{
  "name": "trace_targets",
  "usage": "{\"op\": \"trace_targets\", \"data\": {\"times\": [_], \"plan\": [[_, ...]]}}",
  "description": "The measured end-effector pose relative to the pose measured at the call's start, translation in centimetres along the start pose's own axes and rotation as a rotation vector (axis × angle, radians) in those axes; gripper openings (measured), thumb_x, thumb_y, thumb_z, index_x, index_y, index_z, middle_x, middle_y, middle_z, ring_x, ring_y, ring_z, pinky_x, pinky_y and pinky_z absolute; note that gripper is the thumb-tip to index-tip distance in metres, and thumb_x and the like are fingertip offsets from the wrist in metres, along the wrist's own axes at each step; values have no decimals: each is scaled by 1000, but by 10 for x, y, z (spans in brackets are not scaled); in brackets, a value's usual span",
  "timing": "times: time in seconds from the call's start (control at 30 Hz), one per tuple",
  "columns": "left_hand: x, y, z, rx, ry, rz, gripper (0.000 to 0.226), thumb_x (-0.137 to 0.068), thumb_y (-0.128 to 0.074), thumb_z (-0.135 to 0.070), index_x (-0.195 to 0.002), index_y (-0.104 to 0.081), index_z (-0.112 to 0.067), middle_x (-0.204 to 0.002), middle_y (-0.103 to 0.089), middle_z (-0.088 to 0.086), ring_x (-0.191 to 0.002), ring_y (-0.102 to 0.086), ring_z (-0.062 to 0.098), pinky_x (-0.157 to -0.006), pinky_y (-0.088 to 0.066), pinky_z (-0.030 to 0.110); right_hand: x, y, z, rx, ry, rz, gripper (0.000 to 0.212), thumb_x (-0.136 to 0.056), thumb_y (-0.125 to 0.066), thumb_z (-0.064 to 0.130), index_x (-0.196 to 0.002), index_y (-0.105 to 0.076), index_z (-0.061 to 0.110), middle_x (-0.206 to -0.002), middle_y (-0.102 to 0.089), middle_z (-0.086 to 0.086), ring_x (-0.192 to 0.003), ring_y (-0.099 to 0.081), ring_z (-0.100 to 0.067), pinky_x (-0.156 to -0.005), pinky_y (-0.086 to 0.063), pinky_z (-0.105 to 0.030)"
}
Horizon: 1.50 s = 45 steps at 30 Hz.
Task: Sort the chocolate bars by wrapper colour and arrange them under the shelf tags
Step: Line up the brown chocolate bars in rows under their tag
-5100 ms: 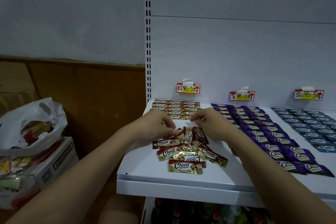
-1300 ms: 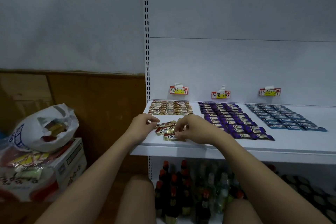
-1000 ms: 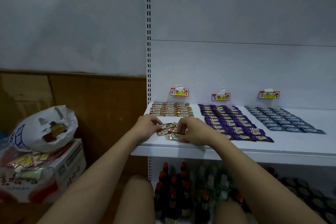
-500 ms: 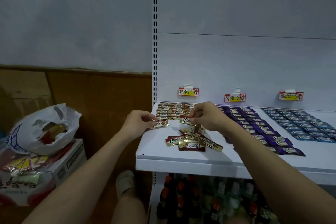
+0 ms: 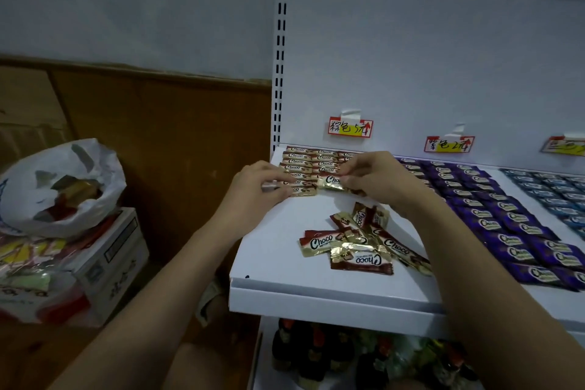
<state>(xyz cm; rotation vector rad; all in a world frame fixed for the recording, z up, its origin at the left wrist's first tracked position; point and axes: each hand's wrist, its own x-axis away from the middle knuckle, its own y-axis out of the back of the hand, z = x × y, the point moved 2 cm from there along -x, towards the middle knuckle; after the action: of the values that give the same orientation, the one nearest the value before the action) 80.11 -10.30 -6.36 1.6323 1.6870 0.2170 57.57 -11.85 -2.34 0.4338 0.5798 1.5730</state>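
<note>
The right hand point(image 5: 376, 179) pinches a brown-and-gold chocolate bar point(image 5: 330, 182) by its right end, fingers curled round the wrapper, and holds it low over the white shelf point(image 5: 278, 250). Just to the left of that grip, the left hand point(image 5: 256, 188) rests its fingertips on another brown bar point(image 5: 302, 190) lying flat at the near end of the sorted brown rows point(image 5: 311, 160); whether it pinches that bar or only presses it I cannot tell. Behind both grips, the brown rows run back to the rear panel, and above them hangs the brown tag point(image 5: 349, 127), taped on, yellow and red with handwriting.

Nearer than the grips, toward the front edge of the shelf, lies a loose pile of brown bars point(image 5: 361, 245), overlapping at odd angles, one upside down. To the right of the right hand, purple bars point(image 5: 493, 215) lie in rows under a purple tag point(image 5: 449, 144); further right, blue bars point(image 5: 557, 193) lie under a third tag point(image 5: 565, 146), cut off by the frame edge.

Below the shelf stand dark bottles point(image 5: 316, 355) with red caps. To the left of the left grip, a slotted upright point(image 5: 280, 51) bounds the unit; beyond it a brown wooden wall panel point(image 5: 158, 136) under grey plaster. Far left, a white plastic bag point(image 5: 60, 184) sits on a cardboard box point(image 5: 107, 266).
</note>
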Motion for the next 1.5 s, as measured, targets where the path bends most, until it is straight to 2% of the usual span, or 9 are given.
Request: {"op": "trace_targets", "data": {"times": [0.27, 0.53, 0.73, 0.87, 1.0, 1.17, 1.23, 1.37, 1.5], "plan": [[-7, -3, -5, -288, -161, 104, 24, -94, -59, -24, -114, -71, -30, -118, -61, -10, -103, -38, 6, -75, -27, 13, 2, -7, -3, 79, 26, 20, 4, -87, -70, 10, -90, -72, 12, -85, -72, -2, -77, -64, -9, -71, -50, -18], [-7, -5, -6, -333, -201, 130, 27, -94, -59, -22, -117, -69, -30, -122, -62, -8, -105, -41, 6, -82, -30, 19, -3, -16, -3, 222, 121, -13, 18, -86, -70, 14, -74, -68, 27, -81, -66, 12, -76, -57, 0, -59, -38, -11], [-7, -6, -3, -351, -197, 132, 27, -95, -57, -27, -119, -68, -32, -124, -60, -10, -102, -35, 2, -81, -29, 18, -4, -18, -3, 307, 182, -52, 8, -88, -68, 19, -85, -71, 26, -90, -65, 5, -82, -56, -8, -61, -39, -15], [-5, -4, -5, -390, -225, 88, 28, -95, -55, -33, -121, -66, -33, -123, -58, -13, -104, -34, -1, -76, -29, 12, -2, -8, 0, 173, 199, -127, 11, -92, -62, 20, -87, -70, 23, -89, -65, 10, -86, -58, -7, -67, -42, -19], [-5, -3, -24, -221, -269, 146, 24, -95, -58, -28, -116, -69, -31, -114, -60, -16, -97, -40, -4, -76, -33, 12, 4, 8, 5, 210, 226, 36, 10, -92, -64, 16, -91, -73, 18, -91, -67, 9, -85, -60, -4, -68, -43, -15], [-1, -13, -55, 2, -227, 379, 23, -93, -61, -29, -112, -69, -41, -107, -59, -23, -101, -51, -5, -84, -43, 21, 19, 27, 10, 425, 304, 265, 17, -90, -66, 12, -93, -74, 26, -84, -63, 23, -73, -57, 16, -59, -40, -1], [-1, -17, -61, 5, -202, 467, 22, -93, -60, -35, -111, -67, -45, -111, -55, -24, -106, -50, -2, -89, -42, 25, 25, 30, 9, 489, 309, 317, 18, -90, -67, 17, -99, -73, 32, -87, -60, 28, -76, -56, 18, -60, -39, -1], [-3, -23, -60, -103, -180, 567, 19, -92, -60, -39, -110, -67, -45, -118, -52, -18, -112, -46, 5, -94, -37, 30, 29, 27, 3, 555, 291, 406, 23, -91, -66, 24, -108, -70, 38, -105, -58, 24, -87, -59, -2, -66, -40, -11], [-1, -25, -53, -59, -147, 546, 12, -89, -65, -39, -100, -68, -43, -111, -53, -20, -107, -49, 2, -88, -41, 25, 29, 25, 0, 549, 315, 393, 18, -90, -67, 25, -103, -71, 36, -105, -59, 22, -84, -50, 18, -63, -35, -8]]}}
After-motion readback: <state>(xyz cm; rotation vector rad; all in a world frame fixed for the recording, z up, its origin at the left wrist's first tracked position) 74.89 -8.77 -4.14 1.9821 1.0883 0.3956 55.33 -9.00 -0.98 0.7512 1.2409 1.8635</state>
